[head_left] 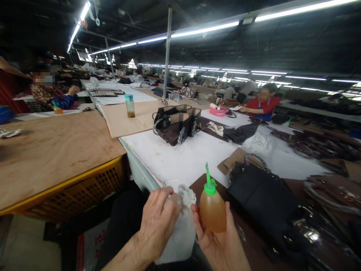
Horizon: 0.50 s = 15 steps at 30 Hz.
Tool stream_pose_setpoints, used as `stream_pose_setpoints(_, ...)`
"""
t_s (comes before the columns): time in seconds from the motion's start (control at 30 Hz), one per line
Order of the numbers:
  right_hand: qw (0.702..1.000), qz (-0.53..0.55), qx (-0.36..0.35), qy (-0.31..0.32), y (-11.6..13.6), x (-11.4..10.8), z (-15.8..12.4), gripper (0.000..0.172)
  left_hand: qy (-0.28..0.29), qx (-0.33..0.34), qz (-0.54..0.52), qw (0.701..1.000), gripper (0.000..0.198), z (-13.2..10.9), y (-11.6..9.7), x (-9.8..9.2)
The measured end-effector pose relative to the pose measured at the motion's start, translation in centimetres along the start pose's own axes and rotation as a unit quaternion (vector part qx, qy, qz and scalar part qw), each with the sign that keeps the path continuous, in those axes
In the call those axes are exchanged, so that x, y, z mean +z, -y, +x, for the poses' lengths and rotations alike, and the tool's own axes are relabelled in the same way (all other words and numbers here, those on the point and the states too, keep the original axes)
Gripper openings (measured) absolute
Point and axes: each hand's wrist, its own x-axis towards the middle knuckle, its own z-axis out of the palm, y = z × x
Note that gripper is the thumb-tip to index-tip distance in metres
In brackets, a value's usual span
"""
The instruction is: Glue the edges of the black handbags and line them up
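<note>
My right hand (218,241) holds a small squeeze bottle (212,209) of amber liquid with a green nozzle cap, upright, low in the view. My left hand (156,224) is closed around a crumpled white cloth (183,218) right beside the bottle. Both hands are just in front of the white table's (175,158) near edge. A black bag (262,197) lies on brown board just right of the bottle.
A brown-and-black handbag (176,122) stands mid-table. A plywood board on a yellow crate (67,188) is at left, and a teal-capped bottle (130,105) stands on cardboard beyond. Dark bag parts pile at right. Other workers sit at left (49,92) and right (263,101).
</note>
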Motion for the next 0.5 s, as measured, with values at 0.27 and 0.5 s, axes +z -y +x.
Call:
stream_pose_setpoints(0.27,0.998,-0.055,-0.009,0.038,-0.65,0.18,-0.59,0.037,0.146,0.046,-0.087,0.984,0.016,0.19,0.2,0.16)
stream_pose_setpoints(0.5,0.993,-0.099,-0.01,0.055,-0.64,0.49,-0.67,0.035,0.079,-0.063,-0.147,0.984,0.014,0.0,-0.63,-0.23)
